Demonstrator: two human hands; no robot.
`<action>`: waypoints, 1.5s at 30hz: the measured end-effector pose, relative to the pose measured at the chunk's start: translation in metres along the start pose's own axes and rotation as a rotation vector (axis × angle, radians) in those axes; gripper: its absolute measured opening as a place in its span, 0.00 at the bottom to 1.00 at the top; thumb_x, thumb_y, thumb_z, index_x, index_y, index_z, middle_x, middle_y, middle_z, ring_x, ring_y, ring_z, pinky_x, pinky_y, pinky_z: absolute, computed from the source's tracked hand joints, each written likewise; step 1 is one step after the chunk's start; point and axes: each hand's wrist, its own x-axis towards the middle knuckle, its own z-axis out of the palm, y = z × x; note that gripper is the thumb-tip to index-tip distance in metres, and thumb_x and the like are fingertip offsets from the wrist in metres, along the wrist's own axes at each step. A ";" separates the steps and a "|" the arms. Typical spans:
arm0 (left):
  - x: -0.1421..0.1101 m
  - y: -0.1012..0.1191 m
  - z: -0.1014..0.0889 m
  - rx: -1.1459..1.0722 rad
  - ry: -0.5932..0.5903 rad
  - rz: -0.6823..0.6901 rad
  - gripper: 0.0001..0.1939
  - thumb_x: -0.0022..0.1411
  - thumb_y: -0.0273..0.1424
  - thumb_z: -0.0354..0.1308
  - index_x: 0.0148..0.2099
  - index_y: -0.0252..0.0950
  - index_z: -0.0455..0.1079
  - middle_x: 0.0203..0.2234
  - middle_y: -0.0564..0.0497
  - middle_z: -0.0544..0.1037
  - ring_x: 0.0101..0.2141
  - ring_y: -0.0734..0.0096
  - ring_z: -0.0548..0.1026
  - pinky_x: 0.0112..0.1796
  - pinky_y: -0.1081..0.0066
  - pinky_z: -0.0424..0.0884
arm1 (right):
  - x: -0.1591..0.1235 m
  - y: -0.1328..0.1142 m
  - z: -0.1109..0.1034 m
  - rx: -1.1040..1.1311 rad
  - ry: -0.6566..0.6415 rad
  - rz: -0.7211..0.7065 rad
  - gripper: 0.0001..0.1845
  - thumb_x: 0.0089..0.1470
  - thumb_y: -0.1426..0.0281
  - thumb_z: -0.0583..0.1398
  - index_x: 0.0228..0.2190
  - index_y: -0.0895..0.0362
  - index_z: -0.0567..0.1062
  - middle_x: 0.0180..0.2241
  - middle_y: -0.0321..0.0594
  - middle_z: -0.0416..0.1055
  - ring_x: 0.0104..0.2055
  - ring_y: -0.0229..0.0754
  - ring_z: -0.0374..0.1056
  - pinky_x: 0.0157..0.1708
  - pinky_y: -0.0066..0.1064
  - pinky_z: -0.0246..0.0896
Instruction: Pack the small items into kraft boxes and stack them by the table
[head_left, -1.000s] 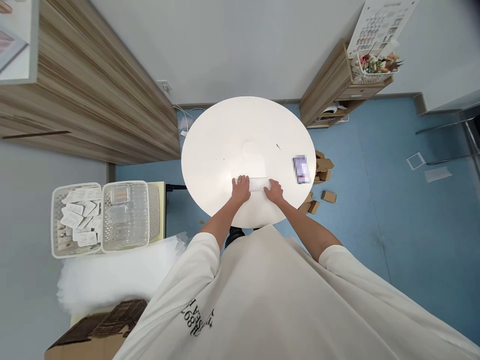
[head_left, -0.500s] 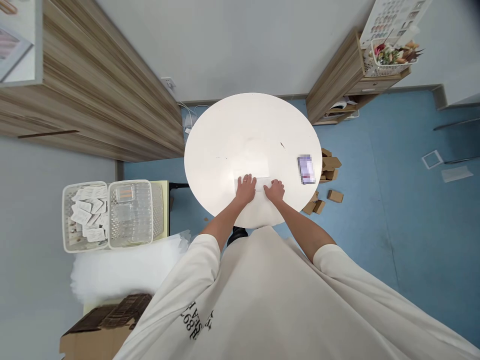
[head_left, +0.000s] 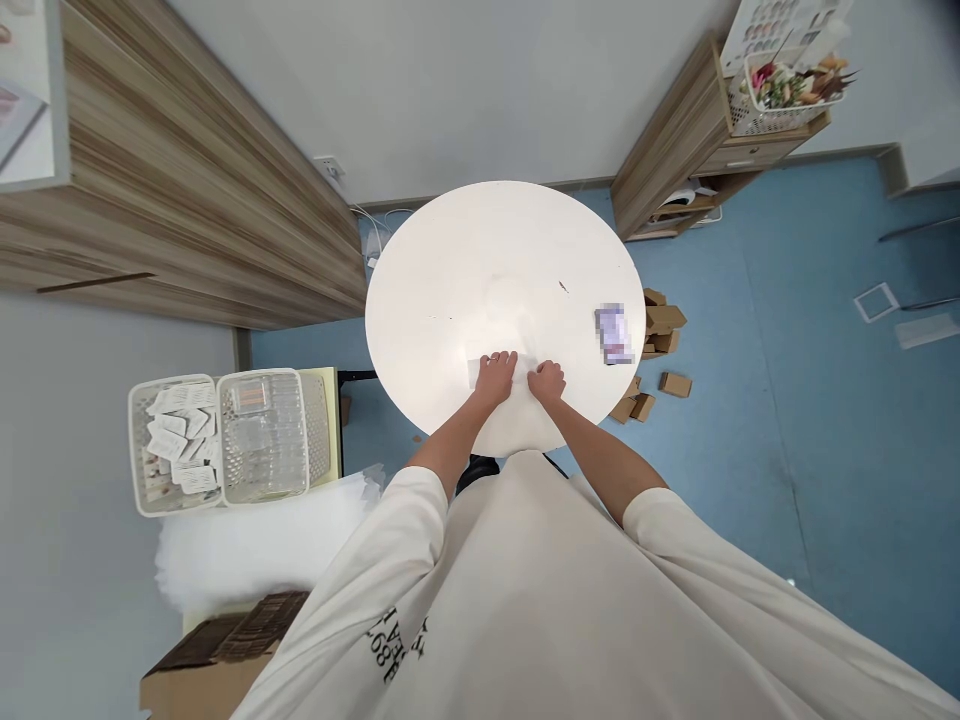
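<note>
A thin, whitish, see-through sheet (head_left: 474, 373) lies on the near part of the white oval table (head_left: 450, 250), hard to tell from the tabletop. My left hand (head_left: 496, 377) rests flat on it, fingers stretched forward, pressing it down. Just to the right, my right hand (head_left: 547, 381) is closed, thumb and fingers pinched at the sheet's right end. What exactly lies between those fingers is mostly hidden. A purple item (head_left: 614, 334), blurred out, lies at the table's right side.
Left of me, white baskets (head_left: 219, 440) hold cards and clear cases beside a pile of translucent white sheets (head_left: 255, 545). A cardboard box (head_left: 202, 680) stands nearer. Small brown boxes (head_left: 676, 384) lie on the floor at right. Wooden cabinets (head_left: 247, 190) flank the table.
My right hand has curled from loosely spread into a tighter pinch. The left hand's fingers have drawn together slightly. The sheet's far part no longer lies as a flat rectangle. The view shifted slightly.
</note>
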 end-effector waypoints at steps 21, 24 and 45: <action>-0.034 -0.028 -0.004 -0.206 0.130 -0.128 0.33 0.62 0.19 0.46 0.68 0.39 0.57 0.65 0.42 0.63 0.63 0.57 0.62 0.60 0.56 0.56 | -0.028 -0.035 0.000 -0.066 -0.282 -0.422 0.22 0.63 0.68 0.49 0.57 0.53 0.63 0.40 0.40 0.74 0.42 0.45 0.70 0.42 0.35 0.65; -0.041 -0.034 -0.002 -0.273 0.207 -0.350 0.30 0.65 0.24 0.47 0.68 0.37 0.55 0.66 0.39 0.60 0.64 0.52 0.61 0.58 0.55 0.59 | -0.031 -0.037 0.000 -0.171 -0.266 -0.472 0.24 0.63 0.70 0.49 0.60 0.53 0.62 0.47 0.45 0.73 0.44 0.46 0.70 0.45 0.37 0.64; -0.022 -0.058 0.006 -0.818 0.014 -0.811 0.17 0.62 0.33 0.58 0.52 0.40 0.60 0.48 0.45 0.77 0.44 0.64 0.79 0.39 0.66 0.73 | -0.037 -0.051 0.006 -0.632 -0.263 -0.762 0.33 0.59 0.79 0.53 0.62 0.41 0.65 0.56 0.48 0.61 0.54 0.55 0.57 0.53 0.44 0.54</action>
